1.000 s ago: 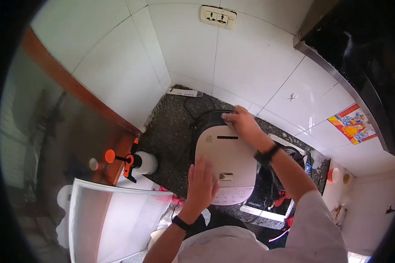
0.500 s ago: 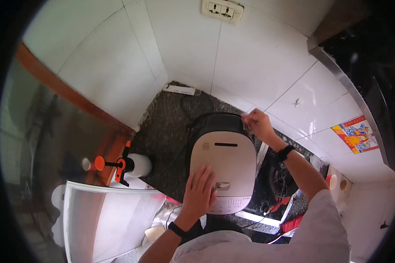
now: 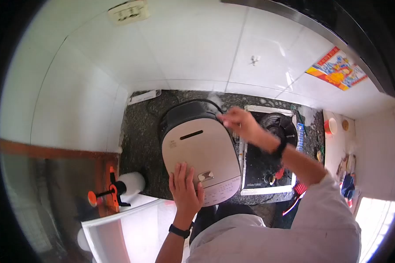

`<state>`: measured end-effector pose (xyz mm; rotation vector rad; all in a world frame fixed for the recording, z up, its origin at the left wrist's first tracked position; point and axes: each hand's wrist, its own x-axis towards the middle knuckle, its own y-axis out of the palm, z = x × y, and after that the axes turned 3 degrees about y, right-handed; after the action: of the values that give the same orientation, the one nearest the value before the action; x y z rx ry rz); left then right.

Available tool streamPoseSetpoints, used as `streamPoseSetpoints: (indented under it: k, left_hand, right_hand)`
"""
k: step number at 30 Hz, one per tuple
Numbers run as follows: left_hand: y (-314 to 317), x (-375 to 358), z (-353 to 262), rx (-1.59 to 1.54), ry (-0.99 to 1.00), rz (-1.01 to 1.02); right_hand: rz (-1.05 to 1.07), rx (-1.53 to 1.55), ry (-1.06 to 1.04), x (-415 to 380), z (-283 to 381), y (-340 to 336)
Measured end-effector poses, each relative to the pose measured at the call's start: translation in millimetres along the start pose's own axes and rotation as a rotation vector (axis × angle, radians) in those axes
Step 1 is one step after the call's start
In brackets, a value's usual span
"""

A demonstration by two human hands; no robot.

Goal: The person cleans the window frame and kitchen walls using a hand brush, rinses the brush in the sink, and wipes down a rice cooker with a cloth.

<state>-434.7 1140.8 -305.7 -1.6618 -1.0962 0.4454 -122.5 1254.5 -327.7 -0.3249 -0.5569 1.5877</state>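
A rice cooker with a beige lid and dark back housing stands on the dark speckled counter, its lid down. My left hand lies flat on the lid's left front, fingers stretched out, beside the silver latch button. At the cooker's back right edge is my right hand, blurred by motion, with its fingers pinched together at the black housing. A pale, wispy patch shows just behind those fingertips. What the pinch holds, if anything, I cannot tell.
To the right sits a black cooktop with a white border. A white spray bottle with an orange and black head stands left. Behind are the tiled wall, a socket and a colourful poster. A red cup stands far right.
My view has turned to the right, bringing more of the cooktop into sight. My right hand stays by the cooker's back edge, now blurred; my left hand remains on the lid.
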Motion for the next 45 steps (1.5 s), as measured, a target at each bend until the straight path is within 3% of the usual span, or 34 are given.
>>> streamPoseSetpoints:
  k: [3, 5, 7, 8, 11, 14, 17, 19, 22, 25, 26, 28, 29, 30, 33, 34, 36, 38, 41, 45]
  left_hand:
    - [2, 0, -2, 0.012, 0.022, -0.001]
    - [4, 2, -1, 0.021, 0.009, -0.022]
    - [6, 5, -1, 0.041, 0.047, -0.01]
    - [5, 5, -4, 0.059, 0.049, -0.003]
    - [4, 6, -7, 0.108, 0.08, 0.039]
    - [5, 6, -10, 0.106, 0.123, 0.01]
    - [9, 6, -10, 0.111, 0.13, 0.006]
    - [9, 5, -8, 0.117, 0.138, 0.014]
    - [10, 5, -13, 0.12, 0.134, 0.014]
    - [18, 7, -13, 0.084, 0.146, -0.003]
    - [18, 6, -12, 0.081, 0.149, -0.004]
    - [17, 3, -14, 0.097, 0.142, 0.019]
    - [19, 2, -15, 0.105, 0.159, 0.032]
    - [19, 0, -15, 0.098, 0.141, 0.033]
    - [22, -4, -11, 0.063, 0.149, 0.042]
    - [22, -2, -7, 0.028, 0.143, 0.032]
    - [20, 3, -4, 0.041, 0.173, 0.054]
    - [13, 4, 1, 0.065, 0.192, 0.108]
    - [6, 13, 26, 0.044, 0.268, 0.136]
    - [-10, 35, 56, 0.115, 0.395, 0.225]
  right_hand:
    - [-0.137, 0.072, 0.28, -113, 32, 22]
    - [-0.214, 0.11, 0.241, -179, 20, 49]
    - [-0.332, 0.155, 0.227, -186, 30, 60]
    - [-0.307, 0.126, 0.267, -175, 24, 58]
    - [-0.395, 0.163, -0.028, -85, 22, 33]
    - [-0.378, 0.2, -0.027, -19, 1, 29]
    - [-0.459, 0.217, 0.001, -68, 11, 38]
    - [-0.475, 0.17, 0.04, -142, 16, 56]
    - [-0.494, 0.404, 0.352, -224, 32, 86]
    - [-0.56, 0.433, 0.426, -214, 7, 105]
    - [-0.596, 0.395, 0.318, -192, -9, 98]
    - [-0.501, 0.416, 0.374, -145, -44, 94]
    - [-0.54, 0.428, 0.29, -125, -64, 97]
    - [-0.514, 0.595, 0.281, -112, -77, 98]
    - [-0.685, 0.461, 0.224, -146, -66, 121]
    - [-0.65, 0.402, 0.26, -173, -48, 119]
    - [-0.59, 0.51, 0.405, -224, -13, 123]
    - [-0.661, 0.624, 0.456, -241, 12, 145]
    - [-0.691, 0.634, 0.389, -219, -3, 149]
    - [-0.823, 0.658, 0.302, -127, -61, 148]
